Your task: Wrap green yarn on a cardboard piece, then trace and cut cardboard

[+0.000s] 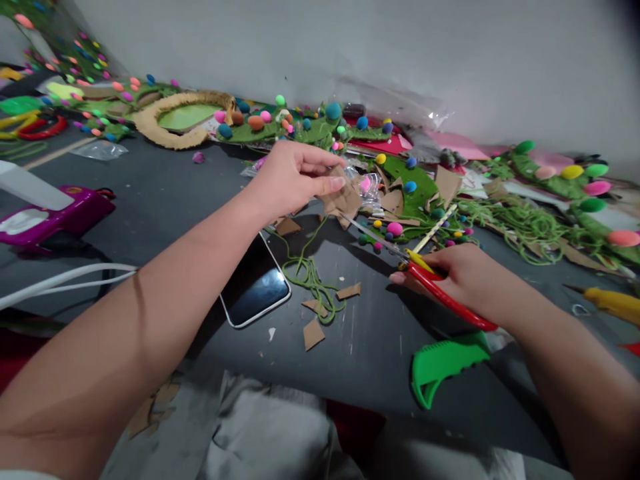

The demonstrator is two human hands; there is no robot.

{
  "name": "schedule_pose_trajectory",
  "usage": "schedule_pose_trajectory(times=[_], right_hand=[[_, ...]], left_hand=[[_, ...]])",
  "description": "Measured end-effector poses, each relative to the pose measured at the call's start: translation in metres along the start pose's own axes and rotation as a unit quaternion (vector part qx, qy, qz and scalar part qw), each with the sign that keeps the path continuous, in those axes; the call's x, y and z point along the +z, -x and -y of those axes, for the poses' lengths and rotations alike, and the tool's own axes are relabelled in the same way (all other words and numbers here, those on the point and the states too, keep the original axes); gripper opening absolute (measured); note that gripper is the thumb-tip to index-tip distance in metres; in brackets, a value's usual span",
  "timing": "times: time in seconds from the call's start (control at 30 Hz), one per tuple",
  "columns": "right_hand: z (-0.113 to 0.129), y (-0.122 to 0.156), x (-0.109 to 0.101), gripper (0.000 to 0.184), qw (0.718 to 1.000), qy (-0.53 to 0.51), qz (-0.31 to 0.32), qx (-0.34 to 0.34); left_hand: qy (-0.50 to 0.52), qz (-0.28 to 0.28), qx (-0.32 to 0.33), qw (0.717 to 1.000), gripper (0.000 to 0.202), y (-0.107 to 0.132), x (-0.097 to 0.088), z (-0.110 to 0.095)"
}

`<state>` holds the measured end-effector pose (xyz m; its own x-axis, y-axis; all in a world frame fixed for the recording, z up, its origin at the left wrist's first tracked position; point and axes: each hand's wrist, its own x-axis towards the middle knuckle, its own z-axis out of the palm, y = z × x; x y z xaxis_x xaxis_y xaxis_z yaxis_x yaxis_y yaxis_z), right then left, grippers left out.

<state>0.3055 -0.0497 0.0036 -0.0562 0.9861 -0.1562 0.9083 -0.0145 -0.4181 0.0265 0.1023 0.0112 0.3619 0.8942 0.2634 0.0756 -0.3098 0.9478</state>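
Note:
My left hand (293,175) is closed in a pinch on a small brown cardboard piece (344,198), held above the dark table (165,200). My right hand (463,277) grips red-and-yellow scissors (425,272); their blades reach up-left to the lower edge of the cardboard piece. Brown cardboard scraps (313,331) and a loop of green yarn (310,277) lie on the table below. A phone (257,287) lies face up under my left forearm.
A green plastic handle (443,363) lies near the front edge. A purple glue gun (55,217) with white cables sits at the left. Green felt shapes with coloured pompoms (310,127) and tangled yarn (520,227) crowd the back by the wall. A yellow tool (610,301) is at the right.

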Motion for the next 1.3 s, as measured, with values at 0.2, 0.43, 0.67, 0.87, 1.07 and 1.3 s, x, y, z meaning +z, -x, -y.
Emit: schedule_pose_trajectory(times=[0.2,0.43,0.67,0.87,1.07,1.3], right_hand=[[-0.002,-0.007,-0.002,0.078,0.996,0.010,-0.010,0.085],[0.023,-0.012,-0.007,0.077,0.967,-0.197,-0.104,0.125],[0.027,-0.004,0.002,0.069,0.963,-0.246,-0.090,0.066],[0.024,-0.001,0.006,0.063,0.971,-0.228,-0.058,0.044],[0.023,-0.002,0.008,0.057,0.979,-0.199,-0.039,0.008],[0.022,-0.004,0.007,0.056,0.980,-0.198,-0.028,-0.002]], left_hand=[[0.026,-0.048,-0.011,0.998,0.012,-0.004,-0.007,-0.001],[0.180,0.003,-0.121,0.976,0.023,0.008,0.018,-0.014],[0.228,0.054,-0.136,0.963,0.021,0.017,0.025,-0.019],[0.233,0.050,-0.124,0.963,0.023,0.017,0.024,-0.022],[0.242,0.042,-0.113,0.963,0.033,0.017,0.024,-0.019],[0.230,0.046,-0.113,0.965,0.034,0.018,0.024,-0.018]])
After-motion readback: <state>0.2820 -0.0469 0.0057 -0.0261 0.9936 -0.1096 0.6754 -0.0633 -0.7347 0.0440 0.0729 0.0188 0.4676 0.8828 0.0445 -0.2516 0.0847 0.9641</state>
